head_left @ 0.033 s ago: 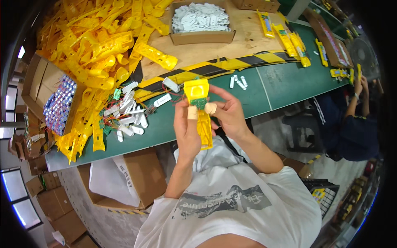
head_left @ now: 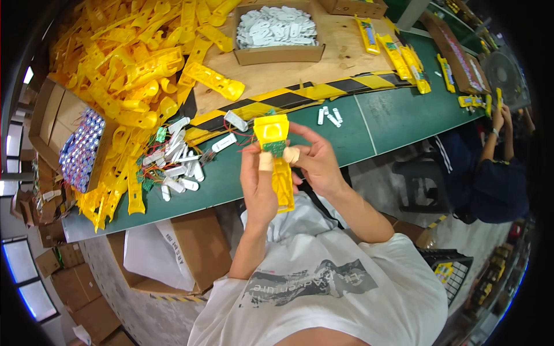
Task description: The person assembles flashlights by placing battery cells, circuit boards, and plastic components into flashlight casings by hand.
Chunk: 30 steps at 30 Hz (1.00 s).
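Both hands hold a long yellow plastic housing above the near edge of the green table. A small green circuit board sits across its upper part. My left hand is closed round the left side, its tan-covered thumb at the board's lower left. From the right, my right hand grips the housing, its thumb, also tan-covered, pressed by the board's right edge. Thin red wires run from near the board toward a white plastic piece on the table. The fingers behind the housing are partly hidden.
Yellow housings are heaped at the far left, by a box of batteries. White wired modules lie left of my hands. A carton of white parts stands ahead. A co-worker's hands are at far right.
The whole view has shifted very slightly. Both hands keep the same grip on the yellow housing, with the thumbs still by the circuit board.
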Each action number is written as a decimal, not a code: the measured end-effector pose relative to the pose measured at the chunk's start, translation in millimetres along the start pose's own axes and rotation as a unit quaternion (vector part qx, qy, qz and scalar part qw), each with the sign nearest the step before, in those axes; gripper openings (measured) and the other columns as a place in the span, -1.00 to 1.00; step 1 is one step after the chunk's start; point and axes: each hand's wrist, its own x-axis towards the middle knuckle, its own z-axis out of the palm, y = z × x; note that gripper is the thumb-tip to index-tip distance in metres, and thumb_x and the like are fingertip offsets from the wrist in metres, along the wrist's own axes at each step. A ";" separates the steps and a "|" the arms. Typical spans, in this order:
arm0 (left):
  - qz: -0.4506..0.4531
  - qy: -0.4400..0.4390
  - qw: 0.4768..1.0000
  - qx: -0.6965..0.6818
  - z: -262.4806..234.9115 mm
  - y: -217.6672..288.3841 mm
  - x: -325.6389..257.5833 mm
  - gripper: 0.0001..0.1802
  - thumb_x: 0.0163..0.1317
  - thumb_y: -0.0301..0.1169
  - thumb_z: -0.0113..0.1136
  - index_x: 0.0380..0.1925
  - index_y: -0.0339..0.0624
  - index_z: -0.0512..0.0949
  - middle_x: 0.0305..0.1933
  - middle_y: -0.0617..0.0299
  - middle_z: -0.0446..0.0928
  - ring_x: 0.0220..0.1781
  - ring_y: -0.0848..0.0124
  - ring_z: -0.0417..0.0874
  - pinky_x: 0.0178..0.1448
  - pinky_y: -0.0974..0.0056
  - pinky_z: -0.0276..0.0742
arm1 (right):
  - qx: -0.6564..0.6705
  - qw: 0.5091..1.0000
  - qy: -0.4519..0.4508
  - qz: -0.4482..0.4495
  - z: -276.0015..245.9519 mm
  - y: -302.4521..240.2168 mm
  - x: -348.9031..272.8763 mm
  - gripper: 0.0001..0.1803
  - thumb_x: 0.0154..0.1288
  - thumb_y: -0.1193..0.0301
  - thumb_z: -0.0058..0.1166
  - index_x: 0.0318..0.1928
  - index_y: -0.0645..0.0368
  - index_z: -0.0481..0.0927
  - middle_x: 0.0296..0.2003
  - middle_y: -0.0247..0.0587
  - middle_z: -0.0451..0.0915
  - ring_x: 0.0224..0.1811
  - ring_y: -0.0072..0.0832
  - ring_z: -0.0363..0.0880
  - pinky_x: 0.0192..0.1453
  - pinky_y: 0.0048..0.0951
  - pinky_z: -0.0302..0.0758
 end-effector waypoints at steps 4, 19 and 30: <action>-0.016 -0.002 1.000 -0.014 -5.5 -9.0 -8.9 -0.69 0.56 -0.24 -0.16 0.11 -0.21 0.25 0.06 -0.14 0.57 -0.54 0.31 0.66 -0.58 0.31 0.63 | 0.023 0.997 0.007 0.074 -2.9 -0.7 -2.1 -0.44 0.40 0.46 0.20 0.33 0.34 0.36 -0.23 -0.14 0.72 -0.50 -0.62 0.59 -0.41 -0.56 0.50; -0.026 0.064 0.996 -0.058 -38.1 -5.9 -14.3 -0.54 0.55 -0.25 -0.34 0.39 -0.02 0.08 0.09 -0.24 0.53 -0.48 0.21 0.69 -0.53 0.28 0.64 | -0.783 0.572 -0.014 -0.244 -57.5 -19.0 -21.9 -0.55 0.15 0.24 0.34 0.03 0.16 0.66 0.14 -0.23 0.58 0.22 -0.18 0.48 0.22 -0.15 0.46; 0.027 0.056 0.993 -0.102 -51.7 5.4 -15.0 -0.32 0.48 -0.26 -0.26 0.54 0.19 -0.18 0.25 -0.30 0.39 -0.43 0.13 0.71 -0.62 0.25 0.63 | -0.745 0.610 0.015 -0.271 -52.8 -23.8 -6.6 -0.60 0.12 0.38 0.34 0.00 0.16 0.66 0.09 -0.16 0.60 0.20 -0.12 0.50 0.22 -0.16 0.48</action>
